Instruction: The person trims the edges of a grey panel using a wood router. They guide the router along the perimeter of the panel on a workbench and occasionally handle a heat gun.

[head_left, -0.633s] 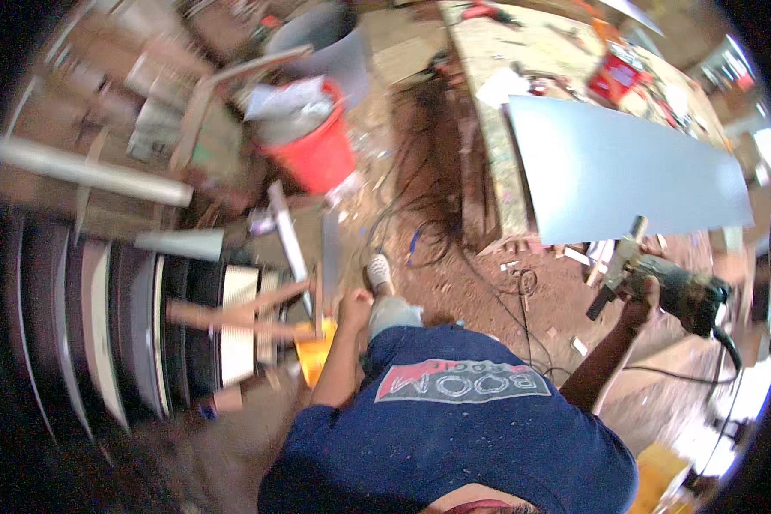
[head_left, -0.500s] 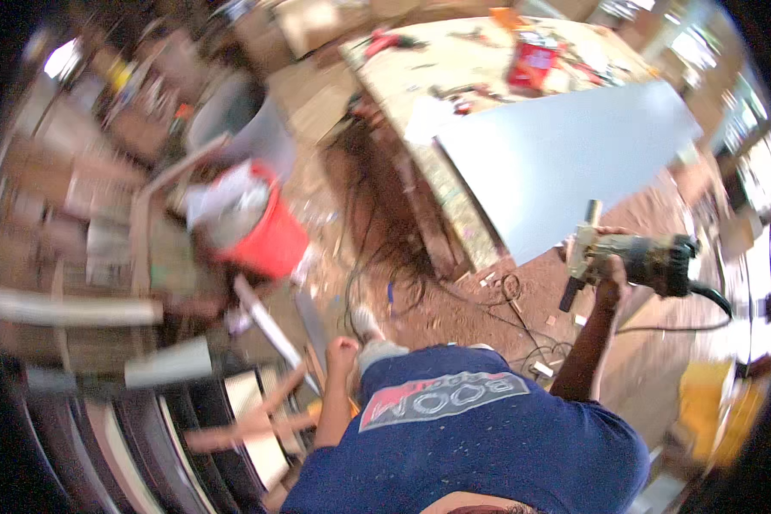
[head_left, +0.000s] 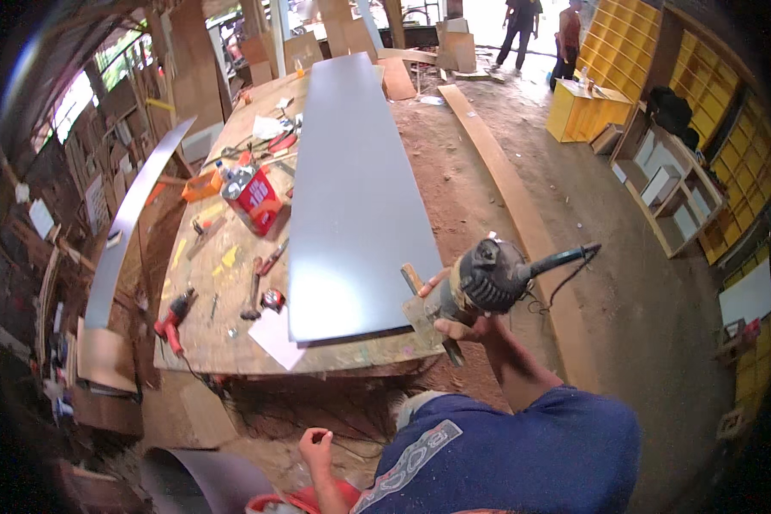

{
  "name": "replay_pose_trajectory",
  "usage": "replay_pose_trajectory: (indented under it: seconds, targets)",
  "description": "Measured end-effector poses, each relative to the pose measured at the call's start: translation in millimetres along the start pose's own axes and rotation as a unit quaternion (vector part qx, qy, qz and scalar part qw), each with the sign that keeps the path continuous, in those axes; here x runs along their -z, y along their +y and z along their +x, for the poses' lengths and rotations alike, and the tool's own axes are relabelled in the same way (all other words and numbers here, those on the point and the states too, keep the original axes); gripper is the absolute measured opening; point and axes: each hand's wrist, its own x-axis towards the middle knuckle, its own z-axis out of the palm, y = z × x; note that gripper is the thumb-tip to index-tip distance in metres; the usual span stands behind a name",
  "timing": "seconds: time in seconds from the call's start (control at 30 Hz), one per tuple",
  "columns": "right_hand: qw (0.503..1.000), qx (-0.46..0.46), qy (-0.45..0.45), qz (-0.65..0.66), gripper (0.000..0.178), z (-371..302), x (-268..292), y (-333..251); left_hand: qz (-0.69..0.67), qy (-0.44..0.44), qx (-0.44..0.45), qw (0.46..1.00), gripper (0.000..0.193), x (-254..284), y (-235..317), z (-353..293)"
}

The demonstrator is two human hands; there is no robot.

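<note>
My right hand grips a trim router with a dark motor, a square base plate and a cord leaving its rear. The router is tilted, in the air at the near right corner of a long grey sheet; I cannot tell whether its base touches the sheet. The sheet lies along the wooden worktable. My left hand hangs low before the table's near edge, fingers curled to the thumb, with nothing visible in it.
On the table are a red can, a hammer, a tape measure, a red power drill and white paper. A red bucket stands below my left hand. A long board lies right of the table. Two people stand far off.
My view has swung round, so the table and grey sheet now stretch away ahead. The router, still in my right hand, has come to the sheet's near corner. My left hand stays low.
</note>
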Motion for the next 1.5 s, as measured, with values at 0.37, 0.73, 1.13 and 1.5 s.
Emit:
replay_pose_trajectory:
  seconds: [0.37, 0.73, 1.13, 1.5]
  targets:
    - [0.994, -0.018, 0.104, 0.014, 0.063, 49.2, -109.0, 52.8, -0.024, -0.200, -0.092, 0.975, 0.035, 18.0, 146.6, 178.9]
    - [0.928, -0.016, 0.342, -0.149, 0.058, 16.8, -244.3, 29.0, -0.024, -0.469, -0.221, 0.855, 0.026, 53.2, 139.7, 338.2]
    - [0.826, -0.047, 0.470, -0.307, 0.059, -48.3, -410.5, -40.0, -0.030, -0.567, -0.335, 0.752, 0.023, 81.3, 158.5, 412.0]
    - [0.787, 0.004, 0.511, -0.345, 0.053, -68.7, -414.1, -47.6, -0.065, -0.650, -0.342, 0.675, 0.018, 92.8, 177.7, 343.3]
